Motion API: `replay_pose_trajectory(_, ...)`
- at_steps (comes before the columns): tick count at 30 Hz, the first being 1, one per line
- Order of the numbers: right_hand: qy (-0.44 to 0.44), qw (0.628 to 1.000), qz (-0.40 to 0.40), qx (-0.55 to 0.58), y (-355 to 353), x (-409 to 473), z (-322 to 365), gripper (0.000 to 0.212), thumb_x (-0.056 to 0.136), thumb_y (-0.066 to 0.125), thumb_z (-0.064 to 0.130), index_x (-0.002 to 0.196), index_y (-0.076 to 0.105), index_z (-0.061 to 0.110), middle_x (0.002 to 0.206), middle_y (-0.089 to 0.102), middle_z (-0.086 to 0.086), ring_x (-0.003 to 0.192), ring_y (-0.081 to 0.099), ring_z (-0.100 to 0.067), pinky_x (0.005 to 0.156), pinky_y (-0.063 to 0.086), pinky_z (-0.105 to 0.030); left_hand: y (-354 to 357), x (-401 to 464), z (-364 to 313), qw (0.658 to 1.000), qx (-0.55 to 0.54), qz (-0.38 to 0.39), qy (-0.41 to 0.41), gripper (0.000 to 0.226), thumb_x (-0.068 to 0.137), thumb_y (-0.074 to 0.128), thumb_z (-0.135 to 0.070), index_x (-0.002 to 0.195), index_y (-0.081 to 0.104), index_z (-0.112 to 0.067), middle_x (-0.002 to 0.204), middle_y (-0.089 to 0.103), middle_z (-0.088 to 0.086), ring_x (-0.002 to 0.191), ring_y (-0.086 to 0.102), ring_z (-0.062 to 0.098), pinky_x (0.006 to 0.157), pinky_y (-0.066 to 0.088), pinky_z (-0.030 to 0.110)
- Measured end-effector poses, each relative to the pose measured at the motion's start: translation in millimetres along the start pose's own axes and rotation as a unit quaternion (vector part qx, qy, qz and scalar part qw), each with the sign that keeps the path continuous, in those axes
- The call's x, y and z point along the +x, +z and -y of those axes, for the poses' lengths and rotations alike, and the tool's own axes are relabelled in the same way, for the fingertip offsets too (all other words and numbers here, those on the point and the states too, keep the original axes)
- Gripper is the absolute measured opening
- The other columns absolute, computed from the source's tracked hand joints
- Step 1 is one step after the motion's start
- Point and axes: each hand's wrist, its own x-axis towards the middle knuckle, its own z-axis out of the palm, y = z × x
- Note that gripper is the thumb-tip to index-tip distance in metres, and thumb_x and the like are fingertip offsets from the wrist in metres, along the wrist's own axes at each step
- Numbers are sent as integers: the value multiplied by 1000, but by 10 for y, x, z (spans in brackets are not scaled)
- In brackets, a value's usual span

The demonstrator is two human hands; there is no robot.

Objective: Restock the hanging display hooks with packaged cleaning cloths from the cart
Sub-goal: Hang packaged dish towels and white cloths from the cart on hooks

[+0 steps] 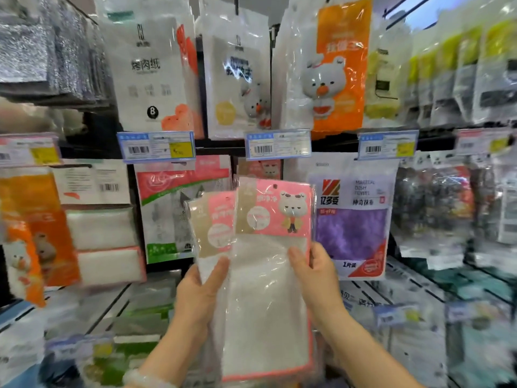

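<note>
- Two pink-headed cleaning cloth packs are in hand, held up in front of the display — neither is on a hook yet.
- The left hand [202, 298] grips the smaller-looking pack [214, 233] on the left, thumb curled over its lower front edge; this pack sits partly behind the other.
- The right hand [316, 278] grips the front pack [272, 247] by its right edge, thumb pressed on the clear film over the white cloth.
- The hang hole of the front pack shows near the top of its pink header, and it is free, with no hook through it.
- Straight behind the two packs, in the middle row just under the centre price tag [278, 144], a sliver of a similar pink header [263, 168] is visible — by my judgement that is the hook these belong on, though the hook itself is hidden.
- The neighbouring hooks look stocked: the purple dish towel pack [354, 217] to the right, the grey-and-green pack [167, 214] to the left, the orange bear pack [333, 68] above.
- The cart is out of view, so how much stock remains cannot be told.
- Left to do: lift each pack, thread its hole on the hook, let go.
</note>
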Motion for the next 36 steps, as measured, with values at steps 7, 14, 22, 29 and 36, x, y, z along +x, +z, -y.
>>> replay_pose_trajectory(7,-38,999,5,-5,-20,278,209,10,85,65,14,77,62,18,70,63,6,65,54,-5,64,48,-25,5,131,-101,1000,1,-8,15,26,68,81,-24,88,68,-13,74,76,4,63,72,18,57,55,29)
replay_pose_trajectory(14,-98,994,48,18,-121,521,291,7,87,62,8,85,59,3,84,56,-33,74,51,-17,69,47,-38,176,238,-293,996,35,-13,80,17,73,79,-16,86,68,-15,74,76,1,65,72,16,55,56,27)
replay_pose_trajectory(22,-111,989,59,73,-169,625,179,10,88,60,6,84,61,15,78,57,-24,76,52,-19,73,45,-39,284,251,-298,992,48,-21,117,17,74,78,-13,88,68,-14,78,76,0,70,72,13,57,57,23)
replay_pose_trajectory(29,-38,989,55,128,-95,812,176,10,87,63,10,82,62,18,85,60,-6,82,53,-19,79,45,-39,406,363,-359,992,40,-43,115,20,72,80,-18,87,68,-14,78,76,2,73,72,19,65,59,34)
replay_pose_trajectory(36,-14,991,44,127,-47,784,151,10,86,65,14,79,66,21,78,71,2,76,63,-15,71,54,-33,414,351,-312,994,11,-55,91,24,71,81,-20,91,69,-12,76,76,3,68,73,19,60,60,33)
